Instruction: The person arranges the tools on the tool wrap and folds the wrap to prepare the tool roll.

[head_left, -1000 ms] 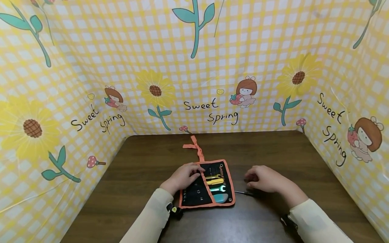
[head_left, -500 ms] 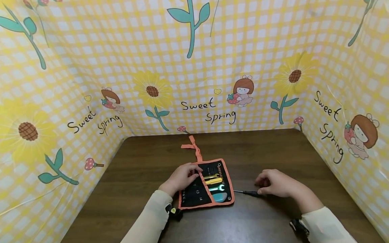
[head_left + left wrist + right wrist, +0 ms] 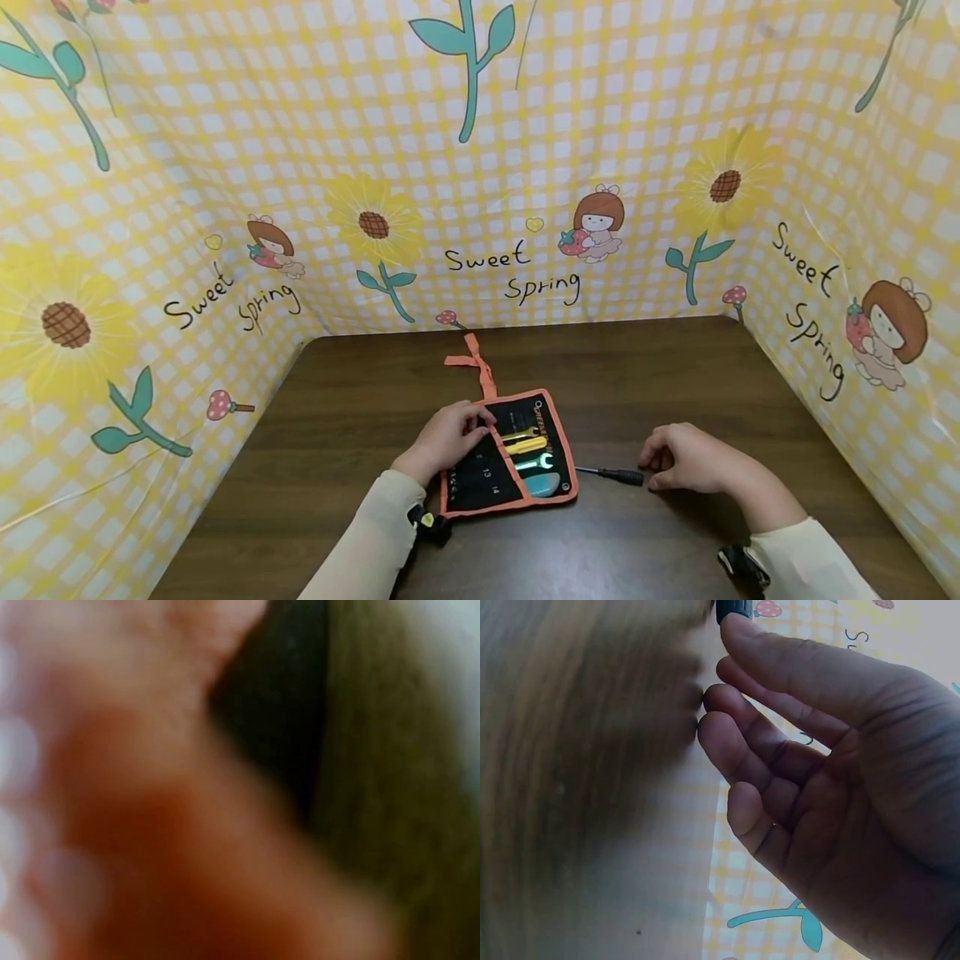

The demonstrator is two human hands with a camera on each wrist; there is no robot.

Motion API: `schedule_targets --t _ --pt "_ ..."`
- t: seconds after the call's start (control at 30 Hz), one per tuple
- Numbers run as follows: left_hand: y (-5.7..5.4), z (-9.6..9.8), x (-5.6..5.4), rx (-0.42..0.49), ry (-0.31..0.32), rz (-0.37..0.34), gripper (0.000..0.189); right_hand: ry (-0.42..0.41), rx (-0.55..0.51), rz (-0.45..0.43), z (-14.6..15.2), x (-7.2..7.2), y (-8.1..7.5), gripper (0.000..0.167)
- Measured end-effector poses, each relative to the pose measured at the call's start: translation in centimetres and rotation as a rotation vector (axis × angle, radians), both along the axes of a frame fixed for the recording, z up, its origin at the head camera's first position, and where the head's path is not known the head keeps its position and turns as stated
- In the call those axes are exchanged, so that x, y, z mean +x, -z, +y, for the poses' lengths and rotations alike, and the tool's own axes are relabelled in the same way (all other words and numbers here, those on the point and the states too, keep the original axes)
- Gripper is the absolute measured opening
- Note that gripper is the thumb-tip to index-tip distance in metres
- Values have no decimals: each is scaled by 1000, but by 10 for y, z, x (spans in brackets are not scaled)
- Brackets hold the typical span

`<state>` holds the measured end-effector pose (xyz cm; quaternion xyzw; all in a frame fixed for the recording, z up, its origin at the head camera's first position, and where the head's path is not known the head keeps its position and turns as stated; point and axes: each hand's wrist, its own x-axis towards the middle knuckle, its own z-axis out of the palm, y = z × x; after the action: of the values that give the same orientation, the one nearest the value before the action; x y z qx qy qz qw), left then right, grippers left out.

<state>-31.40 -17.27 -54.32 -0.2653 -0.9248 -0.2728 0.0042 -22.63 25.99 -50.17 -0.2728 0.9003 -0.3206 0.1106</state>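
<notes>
A black tool pouch with orange trim (image 3: 480, 496) lies on the table in the head view. Yellow and green wrenches (image 3: 534, 462), a yellow handle (image 3: 528, 447) and a teal piece (image 3: 542, 485) stick out of its pocket. My left hand (image 3: 446, 437) lies over the pouch's left half, thumb and fingertips at the pocket's orange edge, holding it. A screwdriver (image 3: 622, 476) points at the pouch's right edge, its black handle toward my right hand (image 3: 693, 462). That hand's fingers are loosely bent, the thumb right by the handle's end. A blurred left hand fills most of the left wrist view.
Orange ties (image 3: 483, 371) stretch from the pouch toward the back of the brown table (image 3: 360, 367). Yellow checked cloth (image 3: 480, 192) with printed flowers walls in the back and both sides.
My right hand has moved to the right along the screwdriver, and more of its handle shows now. The left hand stays on the pouch. The head view has shifted slightly.
</notes>
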Motion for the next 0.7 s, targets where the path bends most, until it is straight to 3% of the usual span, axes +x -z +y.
schedule_targets --t 0.27,0.7 --pt "1 1 1 33 10 46 7 8 4 17 0 0 4 18" --pt "2 1 2 14 1 47 4 -31 -40 34 -10 -3 8 19"
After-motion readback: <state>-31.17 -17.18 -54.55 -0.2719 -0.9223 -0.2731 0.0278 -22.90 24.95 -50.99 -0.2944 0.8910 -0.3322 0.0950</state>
